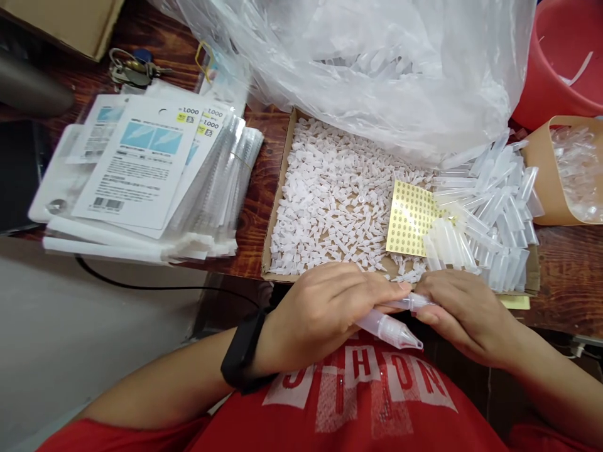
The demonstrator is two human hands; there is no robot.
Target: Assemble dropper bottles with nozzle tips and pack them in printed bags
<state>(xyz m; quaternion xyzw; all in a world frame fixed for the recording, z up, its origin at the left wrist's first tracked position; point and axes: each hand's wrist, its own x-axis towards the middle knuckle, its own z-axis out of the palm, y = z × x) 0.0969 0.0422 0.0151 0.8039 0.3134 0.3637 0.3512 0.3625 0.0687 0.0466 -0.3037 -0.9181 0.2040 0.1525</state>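
Observation:
My left hand [325, 311] is closed around clear plastic tubes; one tube with a pointed tip [390, 331] sticks out below its fingers. My right hand [464, 311] pinches the end of another small clear tube [409, 304] that both hands meet on, just in front of the cardboard tray [274, 207]. The tray holds several small white caps [334, 201], a yellow sticker sheet [411, 218] and a pile of clear tubes [490, 207] on its right side. A black band sits on my left wrist [242, 355].
A stack of bagged printed cards [141, 176] lies left of the tray on the wooden table [254, 188]. A big clear plastic bag [377, 63] rises behind the tray. A red bucket [560, 56] and a brown container of tubes [565, 169] stand at the right. Keys [132, 69] lie at the back left.

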